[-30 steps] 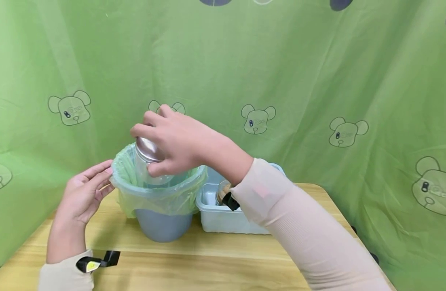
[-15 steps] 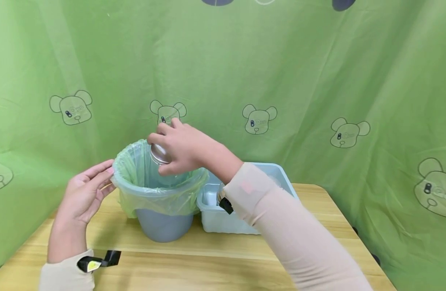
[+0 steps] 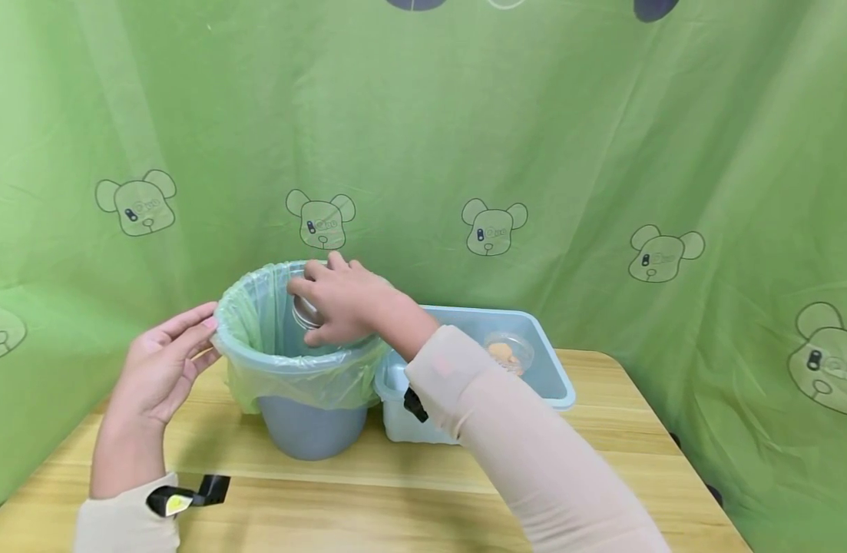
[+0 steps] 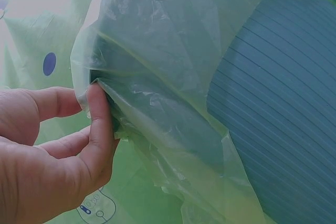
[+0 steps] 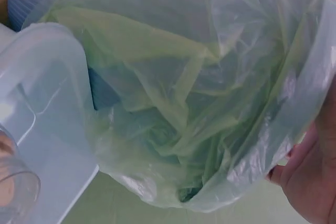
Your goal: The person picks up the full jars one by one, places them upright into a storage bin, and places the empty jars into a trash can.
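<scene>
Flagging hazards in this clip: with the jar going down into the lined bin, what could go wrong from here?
1. The right hand grips the jar by its metal-lidded end; released from here, it could drop hard into the bin.
2. The thin green liner hangs loosely; the jar may snag it or drag it inward.
3. Only the left hand fingertips touch the rim, so the bin might shift or tip.

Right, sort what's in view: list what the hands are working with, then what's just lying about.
In use:
- jar, held by the right hand inside the bin
- bin with its green liner
- left hand, fingertips on the bin rim

Lying about:
- tub beside the bin
- small lidded jar in the tub
- table
</scene>
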### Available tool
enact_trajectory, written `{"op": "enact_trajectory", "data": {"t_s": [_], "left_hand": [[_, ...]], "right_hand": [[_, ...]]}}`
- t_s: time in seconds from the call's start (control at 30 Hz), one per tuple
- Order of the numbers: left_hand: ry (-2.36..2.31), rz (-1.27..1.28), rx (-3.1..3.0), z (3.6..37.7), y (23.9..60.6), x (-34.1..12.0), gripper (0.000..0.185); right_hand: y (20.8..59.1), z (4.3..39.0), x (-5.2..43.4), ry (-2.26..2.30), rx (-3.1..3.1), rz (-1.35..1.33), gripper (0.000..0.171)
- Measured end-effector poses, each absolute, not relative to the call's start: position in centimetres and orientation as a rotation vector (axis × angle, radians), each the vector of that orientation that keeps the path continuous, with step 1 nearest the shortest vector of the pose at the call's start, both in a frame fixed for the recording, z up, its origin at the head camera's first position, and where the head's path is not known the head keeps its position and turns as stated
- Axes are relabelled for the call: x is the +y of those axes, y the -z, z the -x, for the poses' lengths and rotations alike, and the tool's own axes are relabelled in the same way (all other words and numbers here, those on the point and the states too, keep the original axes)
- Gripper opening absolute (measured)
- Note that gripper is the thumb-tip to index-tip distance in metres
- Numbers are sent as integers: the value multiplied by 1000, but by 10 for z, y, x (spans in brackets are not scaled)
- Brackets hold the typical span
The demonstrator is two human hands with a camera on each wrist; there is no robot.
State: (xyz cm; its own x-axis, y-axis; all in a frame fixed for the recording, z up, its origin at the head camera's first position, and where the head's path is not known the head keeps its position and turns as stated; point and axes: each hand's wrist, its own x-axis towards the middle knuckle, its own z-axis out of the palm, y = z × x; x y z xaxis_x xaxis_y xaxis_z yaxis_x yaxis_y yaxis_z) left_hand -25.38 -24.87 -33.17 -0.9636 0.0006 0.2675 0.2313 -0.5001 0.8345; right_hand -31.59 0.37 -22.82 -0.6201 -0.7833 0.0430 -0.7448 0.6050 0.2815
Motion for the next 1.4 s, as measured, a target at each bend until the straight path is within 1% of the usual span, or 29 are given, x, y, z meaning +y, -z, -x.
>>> {"op": "enact_trajectory", "data": {"t_s": [0.2,0.4,0.8,1.17,1.3,1.4], "left_hand": [[2586,349,-1492,255,332,-248,24],[2584,355,-1491,256,332,-247,24],[2591,352,-1493,258,333,-245,24],[2560,331,-1537,257,332,-250,23],[2508,297,-1577,253,333,-250,21],[2398,225,-1668,250,334,-250,20]], "right_hand": [[232,320,3,358,-2688,-1265,69],[234,323,6,313,-2738,-1275,69],[233,320,8,295,-2675,-1323,63],[230,317,11,274,-2655,-1315,59],[229,312,19,227,-2628,-1307,57],[230,310,27,195,-2613,-1287,55]]}}
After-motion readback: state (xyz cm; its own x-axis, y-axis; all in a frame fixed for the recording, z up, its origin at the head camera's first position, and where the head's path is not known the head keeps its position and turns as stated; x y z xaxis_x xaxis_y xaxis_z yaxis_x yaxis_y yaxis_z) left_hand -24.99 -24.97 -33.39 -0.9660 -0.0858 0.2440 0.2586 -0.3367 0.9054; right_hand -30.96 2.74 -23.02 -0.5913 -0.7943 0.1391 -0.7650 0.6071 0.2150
